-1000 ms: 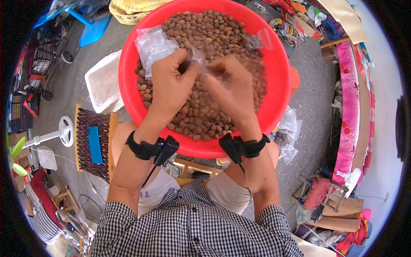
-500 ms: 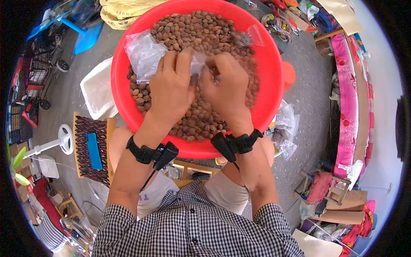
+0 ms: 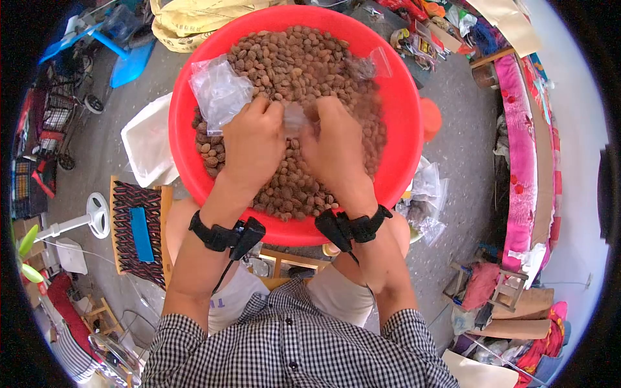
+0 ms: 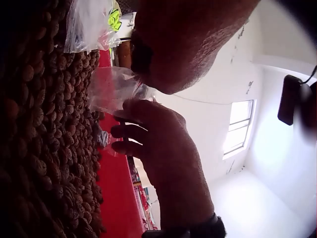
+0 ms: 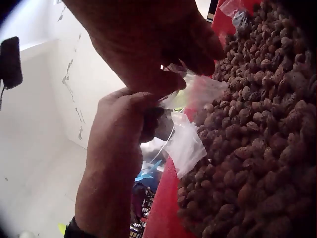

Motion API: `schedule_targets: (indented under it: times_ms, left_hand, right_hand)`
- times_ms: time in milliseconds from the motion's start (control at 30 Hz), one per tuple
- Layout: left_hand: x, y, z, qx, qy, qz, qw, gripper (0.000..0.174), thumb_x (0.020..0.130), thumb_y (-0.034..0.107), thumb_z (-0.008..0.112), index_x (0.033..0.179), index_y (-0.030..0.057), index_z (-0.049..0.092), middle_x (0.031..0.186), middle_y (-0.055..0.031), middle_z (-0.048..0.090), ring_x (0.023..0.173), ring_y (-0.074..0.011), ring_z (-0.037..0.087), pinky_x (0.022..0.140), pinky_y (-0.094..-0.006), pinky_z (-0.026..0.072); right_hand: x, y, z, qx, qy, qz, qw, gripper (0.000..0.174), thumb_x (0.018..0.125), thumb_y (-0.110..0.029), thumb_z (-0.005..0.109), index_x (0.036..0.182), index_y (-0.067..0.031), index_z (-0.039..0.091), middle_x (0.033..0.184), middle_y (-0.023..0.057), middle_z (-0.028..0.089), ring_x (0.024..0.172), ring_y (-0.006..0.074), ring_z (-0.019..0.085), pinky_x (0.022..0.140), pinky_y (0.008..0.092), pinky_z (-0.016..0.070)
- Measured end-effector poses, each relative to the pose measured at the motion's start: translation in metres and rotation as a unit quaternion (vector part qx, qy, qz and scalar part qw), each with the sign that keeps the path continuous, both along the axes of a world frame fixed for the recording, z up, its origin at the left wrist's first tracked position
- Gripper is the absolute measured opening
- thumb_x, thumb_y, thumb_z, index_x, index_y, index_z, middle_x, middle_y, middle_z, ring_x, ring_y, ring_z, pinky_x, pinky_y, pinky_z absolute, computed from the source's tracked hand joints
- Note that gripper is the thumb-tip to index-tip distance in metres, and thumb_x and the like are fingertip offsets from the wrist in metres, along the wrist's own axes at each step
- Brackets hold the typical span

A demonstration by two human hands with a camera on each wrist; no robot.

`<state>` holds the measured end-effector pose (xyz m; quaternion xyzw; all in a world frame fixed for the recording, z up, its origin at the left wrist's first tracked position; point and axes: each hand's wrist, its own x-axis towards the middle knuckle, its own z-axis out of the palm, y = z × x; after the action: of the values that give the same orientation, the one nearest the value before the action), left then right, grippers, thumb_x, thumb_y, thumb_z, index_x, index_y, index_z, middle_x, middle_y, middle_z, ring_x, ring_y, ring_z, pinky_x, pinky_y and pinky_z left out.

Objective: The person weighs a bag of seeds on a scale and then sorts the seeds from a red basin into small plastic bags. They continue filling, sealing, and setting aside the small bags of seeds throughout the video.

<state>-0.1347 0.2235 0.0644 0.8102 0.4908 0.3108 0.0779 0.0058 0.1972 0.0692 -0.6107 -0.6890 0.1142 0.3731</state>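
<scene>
A wide red basin (image 3: 402,139) full of brown, wrinkled nut-like pits (image 3: 284,55) sits in front of the person. Over the pits, a small clear plastic bag (image 3: 295,120) spans the gap between the two hands. My left hand (image 3: 254,143) pinches one side of it; my right hand (image 3: 336,145) pinches the other, thumb against fingers in the left wrist view. The bag (image 4: 113,90) hangs below the fingertips there. A pile of flat clear bags (image 3: 221,94) lies on the pits beside the left hand. Another clear bag (image 3: 380,63) with dark contents lies at the basin's right.
Filled clear bags (image 3: 427,191) stand on the floor right of the basin. A white tub (image 3: 145,139) is at its left, near a woven-seat stool (image 3: 139,229). Behind the basin lies a yellow sack (image 3: 187,24). An orange-red round object (image 3: 431,118) shows past the right rim.
The right hand, blurred and spread a second ago, has closed in on the bag. Both hands now hold it side by side, knuckles up. The flat bags stay on the pits.
</scene>
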Motion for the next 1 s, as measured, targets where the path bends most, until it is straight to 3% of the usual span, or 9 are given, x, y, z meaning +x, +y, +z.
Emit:
schedule_targets:
  times_ms: [200,333,433,500,633,733,833,1000]
  left_hand:
    - [0.003,-0.002,0.003,-0.006,-0.025,-0.071,0.997,0.02,0.072,-0.001,0.058,0.09,0.003,0.05,0.08,-0.0163,0.058,0.077,-0.0366,0.061,0.064,-0.0452,0.0488]
    - [0.0,-0.002,0.006,-0.028,-0.073,-0.096,0.992,0.018,0.074,-0.001,0.055,0.09,0.0033,0.047,0.077,-0.0195,0.059,0.074,-0.0386,0.061,0.061,-0.0473,0.0478]
    - [-0.004,-0.003,0.009,-0.143,-0.059,-0.08,0.985,0.038,0.073,-0.004,0.058,0.11,0.0027,0.053,0.093,-0.0237,0.062,0.089,-0.0412,0.061,0.074,-0.0455,0.0484]
    - [-0.006,-0.003,0.008,-0.15,-0.077,-0.088,0.982,0.037,0.074,-0.003,0.058,0.111,0.003,0.054,0.094,-0.024,0.062,0.09,-0.0414,0.06,0.074,-0.0453,0.0483]
    - [-0.008,-0.002,0.012,-0.097,-0.135,-0.157,0.974,0.035,0.076,-0.001,0.059,0.111,0.0025,0.057,0.095,-0.0222,0.061,0.09,-0.0405,0.061,0.073,-0.044,0.0485]
    - [-0.018,0.0,0.024,-0.138,-0.057,-0.255,0.955,0.035,0.075,0.0,0.061,0.111,0.0013,0.058,0.093,-0.0191,0.059,0.086,-0.039,0.06,0.072,-0.0427,0.0487]
    - [-0.022,0.003,0.015,-0.12,-0.02,-0.27,0.955,0.032,0.075,0.0,0.062,0.107,-0.0006,0.058,0.09,-0.0171,0.056,0.082,-0.0377,0.059,0.07,-0.042,0.0481]
    - [-0.023,0.004,0.012,-0.09,-0.063,-0.223,0.969,0.023,0.075,-0.003,0.059,0.098,-0.002,0.057,0.088,-0.0179,0.055,0.081,-0.0383,0.058,0.069,-0.042,0.0466]
  right_hand:
    - [0.012,0.006,-0.005,0.017,-0.01,0.05,0.999,0.016,0.07,0.004,0.06,0.085,0.0004,0.055,0.083,0.0193,0.055,0.079,0.0417,0.058,0.067,0.0482,0.0473]
    - [0.02,0.006,-0.001,-0.024,0.061,0.078,0.995,0.012,0.07,0.002,0.064,0.081,0.001,0.062,0.08,0.0185,0.059,0.078,0.0385,0.06,0.067,0.0437,0.0485]
    - [0.024,0.005,0.005,-0.073,0.135,0.066,0.986,0.013,0.07,-0.001,0.066,0.083,0.0012,0.066,0.079,0.0181,0.062,0.076,0.0344,0.063,0.067,0.039,0.0495]
    - [0.026,0.007,0.003,-0.102,0.183,0.042,0.977,0.014,0.071,-0.003,0.067,0.085,0.0011,0.068,0.078,0.018,0.064,0.074,0.0315,0.064,0.067,0.0365,0.05]
    - [0.034,0.012,0.013,-0.092,0.116,0.048,0.988,0.014,0.073,-0.006,0.066,0.084,0.0022,0.068,0.073,0.0176,0.065,0.068,0.028,0.066,0.065,0.0347,0.0502]
    - [0.041,0.019,0.011,-0.117,0.13,0.05,0.983,0.013,0.073,-0.007,0.066,0.083,0.0029,0.068,0.068,0.0169,0.064,0.062,0.0247,0.064,0.061,0.0333,0.0499]
    - [0.044,0.023,0.017,-0.157,0.134,0.056,0.977,0.014,0.074,-0.006,0.066,0.082,0.0043,0.067,0.064,0.0148,0.063,0.058,0.0198,0.062,0.057,0.0314,0.049]
    - [0.039,0.028,0.03,-0.204,0.18,0.093,0.958,0.014,0.077,-0.008,0.065,0.08,0.0055,0.067,0.059,0.0075,0.061,0.056,0.0125,0.058,0.052,0.028,0.047]
